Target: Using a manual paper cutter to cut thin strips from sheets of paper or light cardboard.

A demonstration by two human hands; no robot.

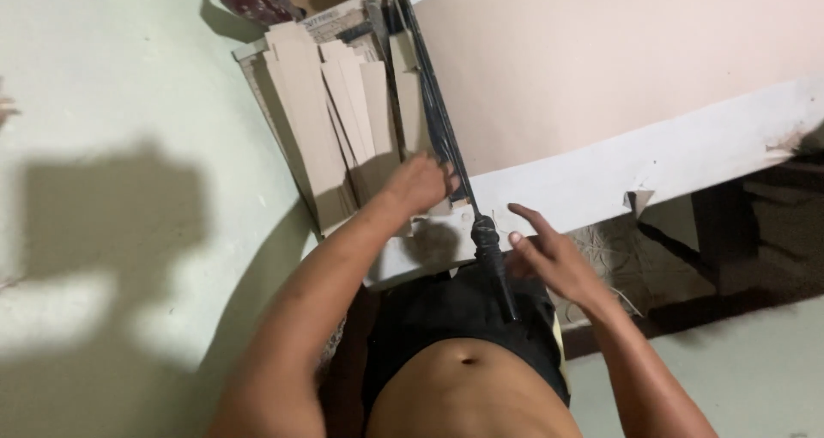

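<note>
Pale green walls close in the left side of the view, and a white workbench (687, 159) runs across in front of the person, carrying a big sheet of pinkish board (601, 69).

A long black cutter blade (433, 94) lies along the left edge of that sheet, and its dark handle (491, 253) points back toward the person's belly.

On the far side of the blade from the sheet there is a pile of cut cardboard strips (330, 112), standing a bit fanned and not even.

The left hand (421, 185) rests on the near end of this pile, just beside the blade, with fingers curled down over the strips; if it pinches one strip or only presses them, I cannot tell.

The right hand (549, 253) hovers just right of the handle, fingers spread and loose, holding nothing and, as far as I see, not touching the handle.

My judgement: a good number of strips are already cut, because the pile is thick, but the big sheet is mostly whole, so much cutting is left.
</note>
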